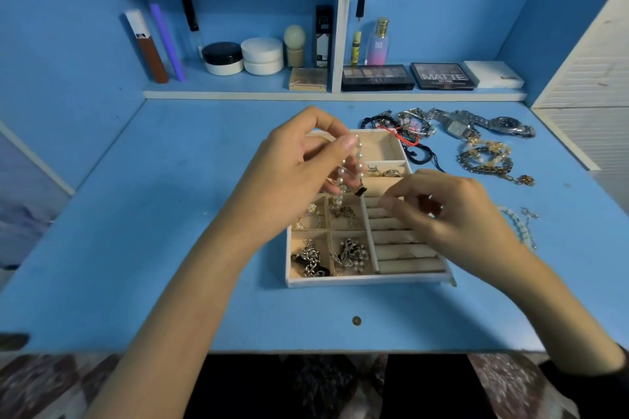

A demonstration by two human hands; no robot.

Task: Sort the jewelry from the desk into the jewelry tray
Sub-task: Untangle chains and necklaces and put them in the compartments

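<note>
Midway through the sort: your left hand (pixel 299 160) pinches a pearl strand (pixel 358 163) between thumb and forefinger and holds it above the jewelry tray (pixel 367 280). The strand hangs doubled from the pinch, a small black tag at its low end, just over the tray's small compartments. Your right hand (pixel 452 214) hovers just right of that hanging end, fingers curled; blur hides whether it grips anything. Below the pinch, four small compartments already hold chains and earrings, and gold rings (pixel 384 173) sit in a slot beside the strand. Much looks left to do. Beyond and right of your grip, watches (pixel 476 124), cord bracelets (pixel 413 143) and a chunky gold chain (pixel 486 161) lie on the desk (pixel 170 214), and a pale bead bracelet (pixel 520 228) lies just past your right hand. The pearls are small, round, glossy white and evenly strung.
</note>
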